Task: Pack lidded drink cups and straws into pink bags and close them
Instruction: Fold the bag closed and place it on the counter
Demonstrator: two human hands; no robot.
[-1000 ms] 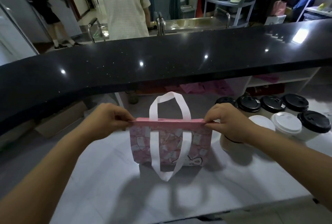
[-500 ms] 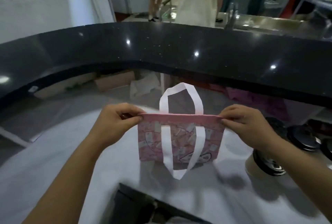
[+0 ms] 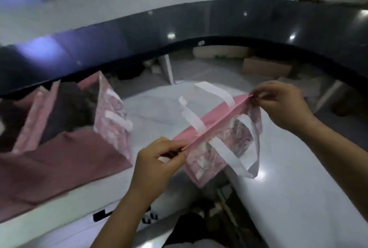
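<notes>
A pink patterned bag (image 3: 225,144) with white strap handles hangs in the air over the white counter edge, its top pressed flat and closed. My left hand (image 3: 157,160) pinches the near end of the top edge. My right hand (image 3: 282,104) pinches the far end. The bag is tilted, its right end higher. What is inside it is hidden. No cups or straws are in view.
Other pink bags (image 3: 111,116) stand at the left on a dark pink cloth (image 3: 59,166). The white counter (image 3: 298,178) curves round to the right. A black raised counter top (image 3: 219,22) arcs across the back, with cardboard boxes (image 3: 266,67) under it.
I have turned left with the bag, which now hangs tilted in the air. The cups have left the view and the standing bags at the left have come in. Both hands keep their pinch.
</notes>
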